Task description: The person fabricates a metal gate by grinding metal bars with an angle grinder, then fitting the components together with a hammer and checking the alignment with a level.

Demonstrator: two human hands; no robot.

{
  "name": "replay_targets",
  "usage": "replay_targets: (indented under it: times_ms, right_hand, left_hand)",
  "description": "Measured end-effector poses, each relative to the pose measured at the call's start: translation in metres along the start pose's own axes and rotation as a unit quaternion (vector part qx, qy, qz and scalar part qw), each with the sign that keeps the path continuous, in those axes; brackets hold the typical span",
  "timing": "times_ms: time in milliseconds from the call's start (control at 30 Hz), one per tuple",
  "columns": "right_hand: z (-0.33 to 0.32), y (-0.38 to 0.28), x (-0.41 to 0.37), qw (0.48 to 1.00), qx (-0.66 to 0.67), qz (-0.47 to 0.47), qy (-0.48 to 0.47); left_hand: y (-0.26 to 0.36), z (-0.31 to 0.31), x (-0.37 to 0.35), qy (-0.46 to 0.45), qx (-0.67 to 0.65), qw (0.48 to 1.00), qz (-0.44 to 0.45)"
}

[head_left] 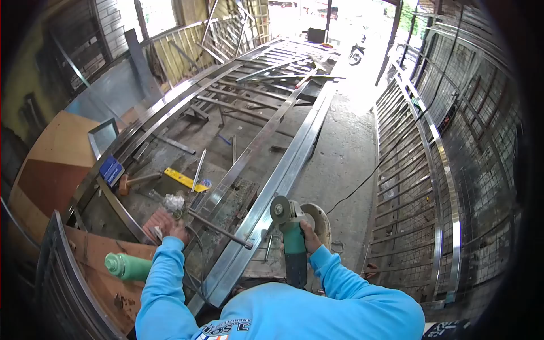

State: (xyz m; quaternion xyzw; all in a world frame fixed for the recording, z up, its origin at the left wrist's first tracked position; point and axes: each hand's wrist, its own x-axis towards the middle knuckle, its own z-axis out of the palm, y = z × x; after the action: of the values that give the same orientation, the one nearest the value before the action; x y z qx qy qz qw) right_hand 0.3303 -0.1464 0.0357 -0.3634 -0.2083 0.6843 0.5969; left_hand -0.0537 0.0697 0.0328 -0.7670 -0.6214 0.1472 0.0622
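Observation:
My right hand is wrapped round the green body of an angle grinder, held upright in front of my chest. Its small disc faces me, over the long metal channel. Behind the grinder a round pale plate partly shows. My left hand is low on the left, beside a reddish ribbed piece and the near end of a dark metal rod. A crumpled clear plastic bag lies just beyond it. The left fingers are mostly hidden, and I cannot tell what they hold.
A green bottle lies near my left forearm. Farther off are a wooden mallet, a yellow level and a blue box. A long metal frame stretches ahead; a barred gate stands right, with a cord nearby.

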Motion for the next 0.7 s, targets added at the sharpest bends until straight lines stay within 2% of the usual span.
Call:
replay_targets:
  times_ms: [67,100,133,167,200,267,300,333,367,400,433,500,533,567,633,667,700]
  right_hand:
    - [-0.009,0.007,0.017,1.000,0.013,-0.001,0.013]
    - [-0.008,0.010,0.024,1.000,0.021,0.008,0.019]
    - [0.000,0.009,0.028,0.998,0.052,0.020,-0.012]
    - [0.010,0.006,0.037,0.995,0.084,0.030,-0.044]
    - [0.017,0.006,0.049,0.994,0.094,0.030,-0.056]
    - [0.035,0.008,0.065,0.988,0.135,0.027,-0.065]
    - [0.053,0.007,0.068,0.984,0.164,0.027,-0.058]
    - [0.062,0.007,0.071,0.980,0.192,0.025,-0.049]
    - [0.058,0.007,0.078,0.998,0.046,0.009,-0.035]
    - [0.047,0.010,0.086,0.995,-0.100,-0.009,-0.023]
    - [0.058,0.005,0.087,0.969,-0.243,-0.029,-0.014]
    - [0.070,0.001,0.081,0.945,-0.325,0.028,-0.004]
    - [0.067,-0.001,0.088,0.929,-0.366,0.055,-0.013]
    - [0.063,-0.004,0.096,0.910,-0.407,0.079,-0.021]
    - [0.053,-0.007,0.107,0.910,-0.396,0.123,-0.014]
    - [0.053,-0.009,0.109,0.915,-0.376,0.146,-0.013]
    - [0.054,-0.011,0.114,0.920,-0.355,0.167,-0.013]
  left_hand:
    - [0.019,-0.008,-0.016,0.128,-0.095,0.987,0.037]
    - [0.043,-0.091,-0.045,0.055,-0.169,0.979,0.105]
    - [0.063,-0.071,-0.054,0.176,-0.298,0.927,0.144]
    - [0.087,-0.091,-0.078,0.056,-0.449,0.869,0.199]
    - [0.108,-0.099,-0.091,-0.173,-0.528,0.803,0.214]
    - [0.166,-0.060,-0.114,-0.150,-0.666,0.660,0.312]
    - [0.192,-0.072,-0.128,-0.057,-0.691,0.650,0.311]
    - [0.204,-0.061,-0.128,-0.074,-0.695,0.668,0.257]
    - [0.215,-0.044,-0.121,-0.092,-0.697,0.682,0.203]
    - [0.216,-0.044,-0.120,-0.102,-0.678,0.711,0.157]
    - [0.213,-0.056,-0.121,-0.116,-0.658,0.736,0.110]
    - [0.208,-0.080,-0.128,-0.130,-0.575,0.807,0.034]
    - [0.210,-0.078,-0.127,-0.095,-0.550,0.829,0.033]
    - [0.204,-0.076,-0.124,-0.115,-0.539,0.831,0.083]
    - [0.172,-0.087,-0.110,-0.147,-0.515,0.825,0.182]
    - [0.159,-0.061,-0.094,-0.078,-0.512,0.820,0.245]
    - [0.138,-0.077,-0.086,-0.042,-0.383,0.892,0.239]
